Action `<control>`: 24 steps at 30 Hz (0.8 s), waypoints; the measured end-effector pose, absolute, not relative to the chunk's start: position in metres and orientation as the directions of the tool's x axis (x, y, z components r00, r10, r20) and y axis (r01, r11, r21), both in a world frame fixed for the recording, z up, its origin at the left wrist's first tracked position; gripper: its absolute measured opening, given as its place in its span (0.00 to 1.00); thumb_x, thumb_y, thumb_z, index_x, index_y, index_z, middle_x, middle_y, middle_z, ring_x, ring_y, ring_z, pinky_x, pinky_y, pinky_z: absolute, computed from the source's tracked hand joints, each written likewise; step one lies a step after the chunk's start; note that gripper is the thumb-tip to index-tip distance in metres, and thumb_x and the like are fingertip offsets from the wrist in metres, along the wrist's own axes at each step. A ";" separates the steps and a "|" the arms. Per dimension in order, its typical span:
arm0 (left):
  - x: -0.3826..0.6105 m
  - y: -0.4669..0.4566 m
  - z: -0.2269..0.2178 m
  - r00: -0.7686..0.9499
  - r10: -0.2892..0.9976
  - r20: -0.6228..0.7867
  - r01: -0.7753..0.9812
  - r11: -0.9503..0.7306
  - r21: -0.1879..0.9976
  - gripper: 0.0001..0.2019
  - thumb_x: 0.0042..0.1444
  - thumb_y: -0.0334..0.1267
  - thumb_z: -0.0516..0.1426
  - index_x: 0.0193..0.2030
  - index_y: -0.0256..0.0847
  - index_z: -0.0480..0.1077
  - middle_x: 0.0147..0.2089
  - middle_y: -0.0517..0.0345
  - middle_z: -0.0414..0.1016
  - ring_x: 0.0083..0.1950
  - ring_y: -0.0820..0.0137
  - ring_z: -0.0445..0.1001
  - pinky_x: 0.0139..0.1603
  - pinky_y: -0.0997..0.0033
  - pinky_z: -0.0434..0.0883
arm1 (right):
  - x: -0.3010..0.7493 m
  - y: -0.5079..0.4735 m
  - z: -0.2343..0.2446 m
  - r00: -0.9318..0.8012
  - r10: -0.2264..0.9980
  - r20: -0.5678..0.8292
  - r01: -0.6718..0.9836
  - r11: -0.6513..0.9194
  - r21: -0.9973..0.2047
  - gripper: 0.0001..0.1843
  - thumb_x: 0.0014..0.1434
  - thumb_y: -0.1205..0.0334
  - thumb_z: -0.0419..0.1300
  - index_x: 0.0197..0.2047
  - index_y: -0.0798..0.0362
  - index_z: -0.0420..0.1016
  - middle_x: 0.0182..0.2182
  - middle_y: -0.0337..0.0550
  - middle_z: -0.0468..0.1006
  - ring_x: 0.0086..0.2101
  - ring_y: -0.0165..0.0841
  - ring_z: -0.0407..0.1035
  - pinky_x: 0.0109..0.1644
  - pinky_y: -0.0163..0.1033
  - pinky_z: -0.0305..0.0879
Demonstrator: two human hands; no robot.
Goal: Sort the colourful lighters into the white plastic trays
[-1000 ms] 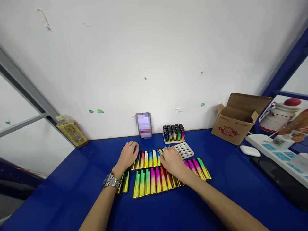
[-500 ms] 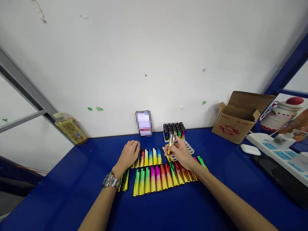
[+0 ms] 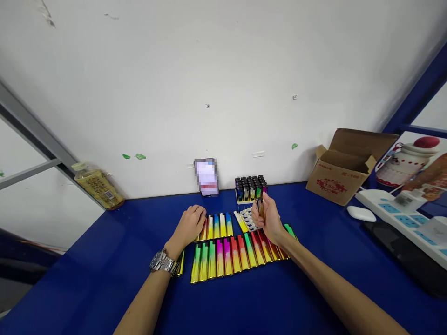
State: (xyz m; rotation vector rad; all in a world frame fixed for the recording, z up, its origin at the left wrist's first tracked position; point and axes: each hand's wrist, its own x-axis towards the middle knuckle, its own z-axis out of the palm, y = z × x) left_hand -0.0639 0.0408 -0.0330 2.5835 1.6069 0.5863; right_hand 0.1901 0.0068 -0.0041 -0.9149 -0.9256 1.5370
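My right hand (image 3: pixel 270 219) is closed around a lighter (image 3: pixel 260 207) with a dark top, held upright above a white tray with holes (image 3: pixel 248 218). A single white-and-yellow lighter case (image 3: pixel 240 222) leans at the tray's left edge. My left hand (image 3: pixel 191 224), with a metal watch at the wrist, rests at the left end of the back row of shiny cases (image 3: pixel 217 226). Its fingers are curled and closed, and their tips are hidden. In front lies a longer row of green, purple and red cases fading to gold (image 3: pixel 228 257). My left wrist partly covers a few more gold cases (image 3: pixel 181 264).
Several black-topped lighters (image 3: pixel 252 188) stand in a tray by the wall. A phone (image 3: pixel 207 177) leans there, left of them. A bottle (image 3: pixel 98 187) stands far left. On the right are an open carton (image 3: pixel 344 170), a white case (image 3: pixel 362 214) and a power strip (image 3: pixel 401 216).
My right hand has moved slightly right and turned, carrying the lighter with it, so more of the holed tray shows. My left hand stays at the back row. The view has shifted a little.
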 end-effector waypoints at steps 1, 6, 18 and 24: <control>-0.064 0.041 -0.034 0.394 0.871 0.294 0.857 -0.463 0.224 0.14 0.64 0.37 0.42 0.37 0.40 0.68 0.41 0.51 0.73 0.42 0.63 0.69 0.48 0.60 0.66 | 0.189 0.007 -0.004 -0.124 0.986 -0.114 -0.394 -0.155 -0.906 0.29 0.57 0.40 0.46 0.13 0.50 0.53 0.09 0.30 0.47 0.12 0.22 0.39 0.16 0.32 0.35; -0.064 0.042 -0.034 0.407 0.867 0.289 0.856 -0.472 0.210 0.13 0.64 0.36 0.43 0.38 0.41 0.68 0.41 0.51 0.73 0.41 0.63 0.69 0.47 0.61 0.66 | 0.184 0.005 -0.002 0.008 0.974 -0.227 -0.389 -0.206 -0.898 0.25 0.60 0.51 0.42 0.13 0.48 0.46 0.08 0.30 0.42 0.11 0.23 0.36 0.14 0.32 0.33; -0.064 0.041 -0.034 0.407 0.868 0.283 0.859 -0.470 0.206 0.12 0.64 0.36 0.43 0.38 0.40 0.67 0.41 0.51 0.72 0.41 0.63 0.69 0.46 0.61 0.66 | 0.182 0.003 0.003 -0.030 0.960 -0.277 -0.327 -0.271 -0.905 0.28 0.59 0.52 0.38 0.10 0.49 0.45 0.08 0.31 0.41 0.11 0.23 0.35 0.14 0.30 0.33; -0.063 0.040 -0.032 0.403 0.874 0.272 0.866 -0.460 0.196 0.13 0.64 0.36 0.43 0.38 0.41 0.67 0.41 0.51 0.72 0.41 0.62 0.69 0.46 0.61 0.66 | 0.183 0.004 0.003 -0.040 0.959 -0.282 -0.349 -0.278 -0.895 0.28 0.59 0.52 0.38 0.09 0.49 0.45 0.08 0.31 0.42 0.10 0.22 0.35 0.14 0.30 0.32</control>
